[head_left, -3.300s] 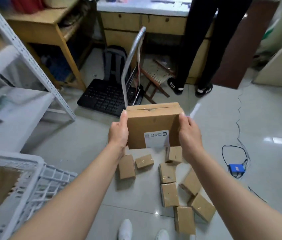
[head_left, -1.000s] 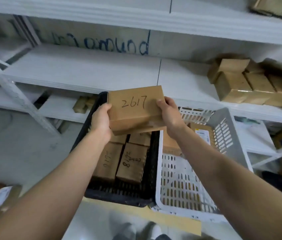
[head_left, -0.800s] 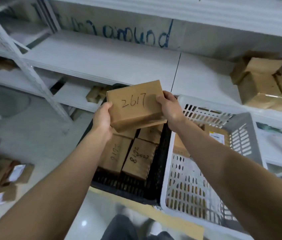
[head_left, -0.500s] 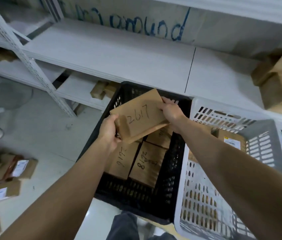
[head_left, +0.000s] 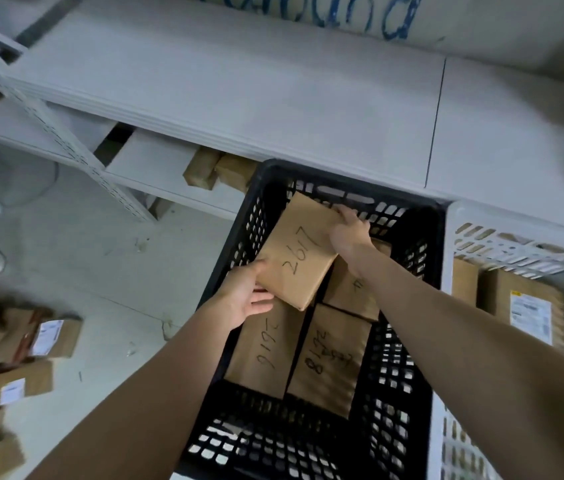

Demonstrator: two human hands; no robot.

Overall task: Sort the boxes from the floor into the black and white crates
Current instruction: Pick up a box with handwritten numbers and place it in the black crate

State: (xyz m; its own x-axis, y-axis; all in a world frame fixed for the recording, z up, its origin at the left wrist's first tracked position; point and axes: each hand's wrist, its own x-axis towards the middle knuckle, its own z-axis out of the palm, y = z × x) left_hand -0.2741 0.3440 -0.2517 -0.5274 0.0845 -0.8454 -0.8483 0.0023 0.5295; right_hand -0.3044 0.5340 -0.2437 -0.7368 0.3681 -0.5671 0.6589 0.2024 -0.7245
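Note:
A brown cardboard box marked 2617 [head_left: 299, 258] hangs tilted inside the black crate [head_left: 436, 306], over the boxes lying on its bottom. My left hand [head_left: 247, 296] holds its near left corner from below. My right hand [head_left: 349, 232] grips its far right edge. Other brown boxes [head_left: 325, 362] with handwritten numbers lie flat in the black crate. The white crate [head_left: 515, 242] stands right beside it and holds labelled boxes [head_left: 522, 306].
White metal shelving [head_left: 239, 84] runs behind both crates, with small boxes [head_left: 216, 169] on its lower level. Several labelled boxes [head_left: 27, 355] lie on the floor at the left. A shelf upright [head_left: 66, 143] slants down at the left.
I carried the box from the floor pile to the crates. Over the last second both hands lowered it from above the rim into the black crate, tilting it.

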